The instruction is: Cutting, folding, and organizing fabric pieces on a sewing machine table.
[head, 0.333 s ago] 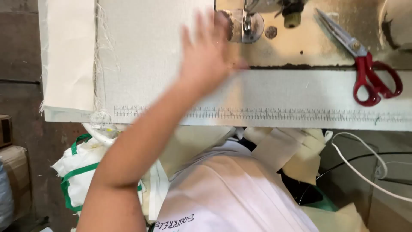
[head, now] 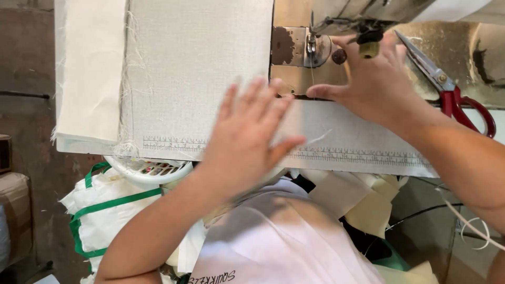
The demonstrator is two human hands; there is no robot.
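Note:
A sheet of off-white woven fabric point(head: 194, 68) lies flat on the sewing table, reaching the needle plate point(head: 302, 50) of a sewing machine. My left hand point(head: 247, 137) hovers over the fabric's near edge, fingers spread, holding nothing. My right hand point(head: 376, 84) rests flat beside the presser foot point(head: 311, 44), its fingertips on the table at the fabric's edge. A printed ruler strip point(head: 347, 156) runs along the table's front edge.
Red-handled scissors point(head: 447, 89) lie on the table right of the machine. A folded cream cloth stack point(head: 89, 73) sits at the left. Below the table are white bags with green trim point(head: 105, 210), a white basket rim point(head: 150, 171), cloth scraps and a white cable point(head: 473, 226).
My left hand has pulled back from the needle area toward the table's near edge. My right hand has come into view and settled beside the presser foot.

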